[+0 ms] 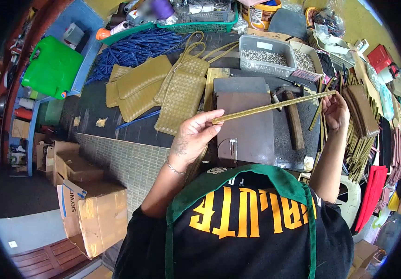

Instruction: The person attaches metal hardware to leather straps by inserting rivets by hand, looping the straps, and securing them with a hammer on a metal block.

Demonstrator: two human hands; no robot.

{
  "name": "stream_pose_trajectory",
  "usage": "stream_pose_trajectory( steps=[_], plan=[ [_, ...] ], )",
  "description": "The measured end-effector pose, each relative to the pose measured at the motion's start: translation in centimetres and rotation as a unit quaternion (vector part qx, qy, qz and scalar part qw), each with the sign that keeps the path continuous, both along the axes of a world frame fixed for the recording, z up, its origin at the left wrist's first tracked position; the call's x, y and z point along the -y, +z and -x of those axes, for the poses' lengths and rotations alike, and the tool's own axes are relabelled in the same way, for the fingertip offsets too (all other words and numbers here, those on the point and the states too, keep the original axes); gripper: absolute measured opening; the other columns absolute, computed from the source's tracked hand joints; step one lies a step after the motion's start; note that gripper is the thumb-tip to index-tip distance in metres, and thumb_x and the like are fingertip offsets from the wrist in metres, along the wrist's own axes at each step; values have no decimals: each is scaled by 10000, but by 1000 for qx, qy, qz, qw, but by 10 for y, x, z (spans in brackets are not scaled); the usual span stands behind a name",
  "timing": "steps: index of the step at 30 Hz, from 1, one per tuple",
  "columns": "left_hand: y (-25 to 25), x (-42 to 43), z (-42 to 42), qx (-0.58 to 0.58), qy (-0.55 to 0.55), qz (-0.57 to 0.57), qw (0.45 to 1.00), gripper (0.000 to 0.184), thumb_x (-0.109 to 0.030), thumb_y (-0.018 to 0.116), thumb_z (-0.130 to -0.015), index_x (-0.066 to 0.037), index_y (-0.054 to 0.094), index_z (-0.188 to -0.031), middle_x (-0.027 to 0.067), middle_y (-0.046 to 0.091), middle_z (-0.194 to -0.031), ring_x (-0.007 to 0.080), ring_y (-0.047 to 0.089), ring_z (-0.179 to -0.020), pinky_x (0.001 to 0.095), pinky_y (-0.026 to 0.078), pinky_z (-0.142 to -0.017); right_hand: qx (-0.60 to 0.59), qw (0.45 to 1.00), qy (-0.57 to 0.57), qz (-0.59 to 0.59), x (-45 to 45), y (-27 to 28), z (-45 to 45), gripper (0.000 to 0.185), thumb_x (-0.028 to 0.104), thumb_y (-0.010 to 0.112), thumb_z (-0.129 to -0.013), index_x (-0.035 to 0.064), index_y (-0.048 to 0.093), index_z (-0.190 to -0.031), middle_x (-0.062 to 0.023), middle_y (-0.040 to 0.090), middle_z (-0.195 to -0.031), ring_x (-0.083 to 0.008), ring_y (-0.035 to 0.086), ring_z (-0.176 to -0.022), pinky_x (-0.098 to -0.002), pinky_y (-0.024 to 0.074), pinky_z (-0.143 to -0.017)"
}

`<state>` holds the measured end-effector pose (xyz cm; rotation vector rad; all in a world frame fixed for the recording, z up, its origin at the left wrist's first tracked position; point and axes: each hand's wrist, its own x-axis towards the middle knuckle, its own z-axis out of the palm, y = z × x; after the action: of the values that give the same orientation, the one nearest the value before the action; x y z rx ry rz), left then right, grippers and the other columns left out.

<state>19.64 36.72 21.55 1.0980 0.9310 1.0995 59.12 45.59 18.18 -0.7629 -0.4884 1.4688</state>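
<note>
Pinching opp. ends of olive strip (275, 106) w/ L hand (193, 137) & R hand (336, 111), well apart. Long axis running L–R, slanting twd far R corner of work surface (147, 132); equally near both hands. Crossing above brown board (251, 121) & hammer (296, 130) in view. To L edge, woven pouches (181, 104); to R edge, strip bundle (356, 153). Can't tell exact clearance.

We pinch an olive strip (275, 106) between our left hand (195, 136) and right hand (337, 113), above the brown panel (249, 135) and hammer (295, 124) on our worktop (93, 104).
</note>
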Motion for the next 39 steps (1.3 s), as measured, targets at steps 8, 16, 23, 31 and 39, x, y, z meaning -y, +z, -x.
stream_pose_trajectory(
  steps=[8, 16, 23, 31, 39],
  plan=[
    [-4, 1, 2, -28, 28, -12, 999, 247, -19, 500, -785, 5, 514, -1031, 55, 545, -922, 104, 524, -818, 209, 418, -741, -2, 1000, -7, -11, 8, 3, -2, 224, 188, 407, -830, -7, 512, -868, -111, 583, -820, -202, 584, -722, -292, 494, -636],
    [-8, 0, 3, -113, 60, -33, 991, 212, -80, 493, -805, -20, 542, -1002, 37, 564, -938, 110, 537, -829, 204, 405, -720, -7, 1000, -2, -22, 13, 7, 4, 221, 178, 400, -829, -10, 510, -867, -117, 580, -838, -204, 582, -734, -295, 495, -645],
    [-12, -2, 2, -69, 68, -12, 995, 203, -48, 500, -790, -6, 547, -983, 59, 567, -939, 120, 537, -830, 221, 414, -736, 5, 1000, -14, -4, 11, 0, 0, 218, 181, 395, -828, 1, 514, -852, -109, 581, -816, -202, 582, -723, -291, 496, -631],
    [-16, 0, 3, -59, 58, -29, 996, 178, 1, 541, -748, 14, 568, -924, 38, 569, -839, 71, 515, -748, 186, 412, -677, -10, 1000, -19, -8, 2, 2, 12, 212, 210, 441, -815, 18, 529, -831, -88, 578, -766, -186, 574, -679, -293, 485, -626],
    [-17, 1, 4, -99, 54, -18, 993, 236, 2, 538, -746, 34, 529, -979, 43, 556, -852, 84, 507, -775, 196, 404, -700, 10, 998, -58, 1, -6, 27, 35, 193, 208, 417, -826, 46, 517, -854, -92, 590, -761, -150, 571, -578, -255, 488, -534]
  ],
)
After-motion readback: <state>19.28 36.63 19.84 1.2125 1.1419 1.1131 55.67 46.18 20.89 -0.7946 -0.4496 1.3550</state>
